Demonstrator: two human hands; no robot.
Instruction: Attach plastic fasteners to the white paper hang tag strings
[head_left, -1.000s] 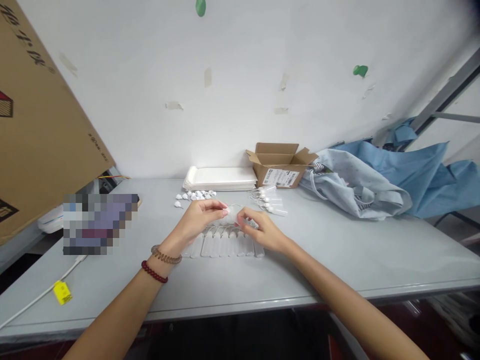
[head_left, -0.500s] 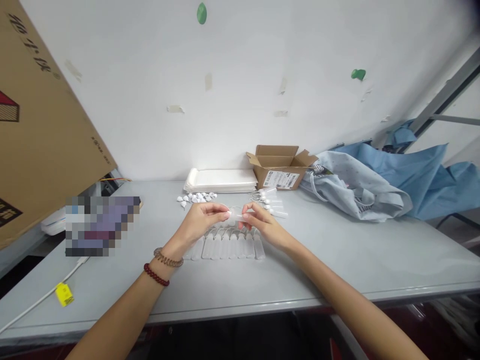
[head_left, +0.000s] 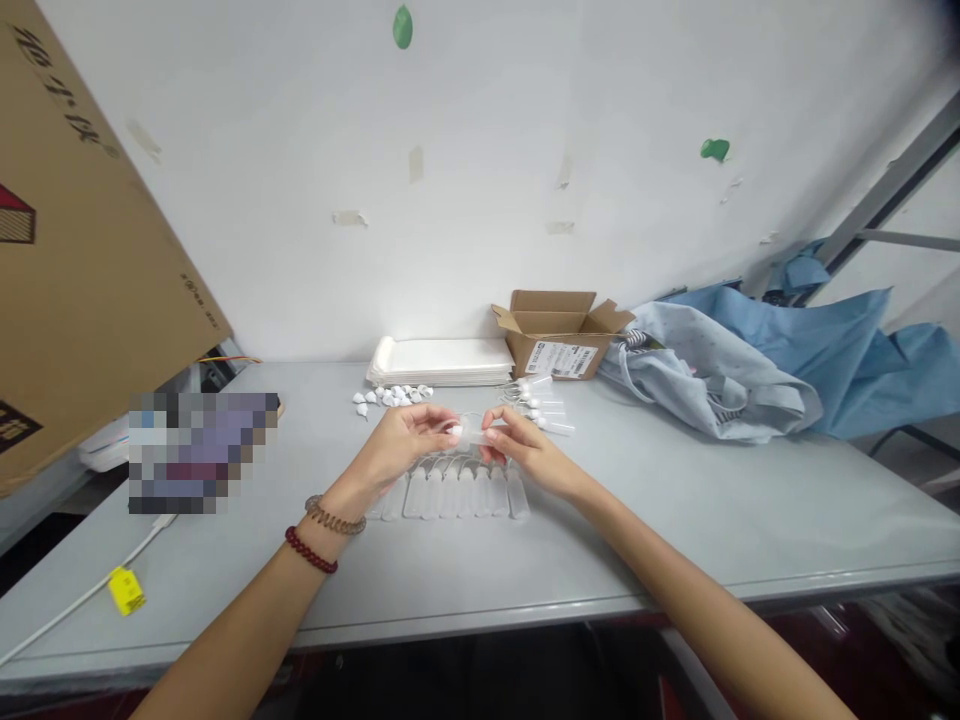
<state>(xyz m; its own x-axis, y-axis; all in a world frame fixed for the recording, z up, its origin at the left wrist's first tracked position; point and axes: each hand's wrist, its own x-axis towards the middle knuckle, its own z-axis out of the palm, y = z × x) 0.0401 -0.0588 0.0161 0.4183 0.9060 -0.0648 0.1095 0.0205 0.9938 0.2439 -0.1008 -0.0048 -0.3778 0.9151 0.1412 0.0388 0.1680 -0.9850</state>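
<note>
Above the table, my left hand [head_left: 409,440] pinches a small white cap [head_left: 454,431] between thumb and fingers. The fingers of my right hand [head_left: 525,447] are closed on a clear plastic tube [head_left: 475,437], its end turned toward the cap. A thin pale loop arches over the two parts. Whether cap and tube are joined is too small to tell. Beneath my hands lies a row of several clear tubes [head_left: 459,494] with white caps and loops. Loose white caps [head_left: 397,395] are heaped behind my left hand. More capped tubes [head_left: 547,407] lie behind my right hand.
A stack of flat white packs [head_left: 446,358] and an open cardboard box [head_left: 559,345] stand against the wall. Blue cloth [head_left: 712,375] is bunched at the right. A pixelated item [head_left: 206,455], a white cable [head_left: 82,605] and a large carton [head_left: 82,240] are at the left.
Both hands stay in nearly the same place with the tube and cap. The fingers have shifted only slightly, and the whole view has moved a little.
</note>
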